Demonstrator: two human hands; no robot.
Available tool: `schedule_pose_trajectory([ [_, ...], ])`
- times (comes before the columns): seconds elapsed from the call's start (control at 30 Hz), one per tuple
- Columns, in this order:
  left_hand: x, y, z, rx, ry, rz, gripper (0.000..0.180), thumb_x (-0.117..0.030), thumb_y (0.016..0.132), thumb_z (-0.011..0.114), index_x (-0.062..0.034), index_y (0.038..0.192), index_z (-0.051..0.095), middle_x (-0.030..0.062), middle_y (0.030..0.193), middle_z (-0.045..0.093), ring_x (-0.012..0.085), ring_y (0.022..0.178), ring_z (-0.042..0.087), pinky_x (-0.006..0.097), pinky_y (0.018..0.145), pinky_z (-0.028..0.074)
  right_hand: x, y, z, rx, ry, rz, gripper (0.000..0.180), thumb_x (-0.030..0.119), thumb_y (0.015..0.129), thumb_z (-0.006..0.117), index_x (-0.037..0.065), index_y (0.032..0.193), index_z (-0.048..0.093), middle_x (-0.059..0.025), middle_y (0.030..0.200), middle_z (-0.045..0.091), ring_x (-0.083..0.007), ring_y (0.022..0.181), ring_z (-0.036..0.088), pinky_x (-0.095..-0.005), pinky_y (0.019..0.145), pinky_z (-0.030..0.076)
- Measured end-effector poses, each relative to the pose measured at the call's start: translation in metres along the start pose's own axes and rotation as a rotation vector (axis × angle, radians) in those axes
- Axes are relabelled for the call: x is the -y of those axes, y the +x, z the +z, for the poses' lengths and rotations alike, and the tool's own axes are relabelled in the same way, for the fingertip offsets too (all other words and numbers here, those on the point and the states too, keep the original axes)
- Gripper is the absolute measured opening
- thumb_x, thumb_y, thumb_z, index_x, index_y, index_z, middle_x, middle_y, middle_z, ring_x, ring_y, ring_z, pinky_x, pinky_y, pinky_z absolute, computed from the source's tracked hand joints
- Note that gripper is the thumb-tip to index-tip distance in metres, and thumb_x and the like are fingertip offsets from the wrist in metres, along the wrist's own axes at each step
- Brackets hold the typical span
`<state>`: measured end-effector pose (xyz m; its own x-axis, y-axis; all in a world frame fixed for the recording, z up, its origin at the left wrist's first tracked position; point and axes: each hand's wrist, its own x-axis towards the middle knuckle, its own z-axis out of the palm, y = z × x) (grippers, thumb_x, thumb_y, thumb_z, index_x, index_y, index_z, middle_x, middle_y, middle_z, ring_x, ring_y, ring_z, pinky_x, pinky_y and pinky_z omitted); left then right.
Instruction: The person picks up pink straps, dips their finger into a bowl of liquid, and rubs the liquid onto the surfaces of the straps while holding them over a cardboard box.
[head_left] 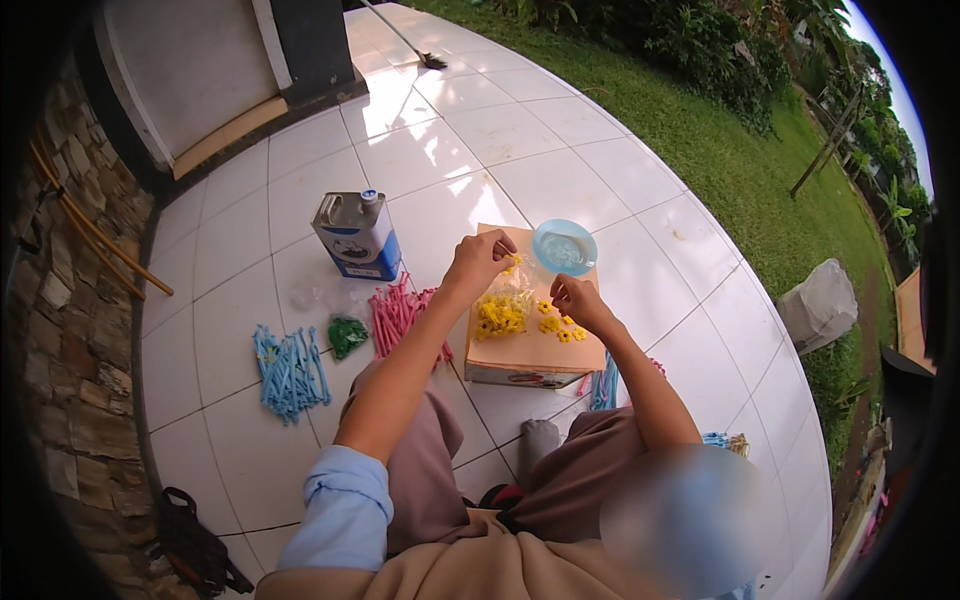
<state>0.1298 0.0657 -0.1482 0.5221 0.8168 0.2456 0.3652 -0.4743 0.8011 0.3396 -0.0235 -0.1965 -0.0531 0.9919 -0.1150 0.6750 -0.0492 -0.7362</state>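
Observation:
Over a cardboard box, my left hand pinches a small yellow plastic flower at its fingertips. My right hand is a little to the right, its fingers drawn together. Whatever it may hold is too small to make out. Between and below the hands lies a clear plastic bag filled with yellow flowers. Several loose yellow flowers are scattered on the box top under my right hand. A light blue bowl stands at the box's far right corner, just beyond my right hand.
Left of the box are bundles of pink sticks and light blue sticks, a bag of green pieces and a blue-and-white metal can. A white sack stands by the grass at right. A broom lies far off.

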Motion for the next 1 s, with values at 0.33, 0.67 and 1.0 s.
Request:
schedule_pose_trajectory([
  [0.33, 0.031, -0.008, 0.003, -0.23, 0.392, -0.047, 0.036, -0.027, 0.078, 0.067, -0.0043, 0.104, 0.057, 0.0163, 0.092, 0.062, 0.028, 0.086, 0.059, 0.039, 0.082, 0.047, 0.049, 0.022, 0.009, -0.419, 0.276, -0.007, 0.063, 0.034, 0.081, 0.065, -0.006, 0.119, 0.036, -0.0236, 0.103, 0.054, -0.0294, 0.088, 0.06, -0.0326, 0.071, 0.048],
  [0.67, 0.03, -0.043, -0.028, 0.06, -0.073, -0.333, 0.036, -0.003, 0.074, 0.057, -0.0024, 0.11, 0.053, 0.0118, 0.087, 0.065, 0.0165, 0.067, 0.065, 0.026, 0.058, 0.054, 0.084, 0.046, 0.025, -0.291, 0.244, -0.156, 0.051, -0.005, 0.075, 0.051, 0.004, 0.122, 0.034, -0.02, 0.087, 0.061, -0.0285, 0.08, 0.062, -0.035, 0.063, 0.05],
  [1.0, 0.12, -0.157, -0.174, -0.112, -0.405, -0.546, 0.041, 0.006, 0.075, 0.053, -0.0054, 0.115, 0.052, 0.0171, 0.104, 0.058, 0.0194, 0.088, 0.062, 0.027, 0.071, 0.054, 0.188, 0.09, 0.177, -0.018, 0.094, -0.578, 0.041, -0.01, 0.074, 0.053, 0.004, 0.112, 0.047, -0.0161, 0.096, 0.054, -0.0276, 0.088, 0.057, -0.0335, 0.075, 0.05],
])
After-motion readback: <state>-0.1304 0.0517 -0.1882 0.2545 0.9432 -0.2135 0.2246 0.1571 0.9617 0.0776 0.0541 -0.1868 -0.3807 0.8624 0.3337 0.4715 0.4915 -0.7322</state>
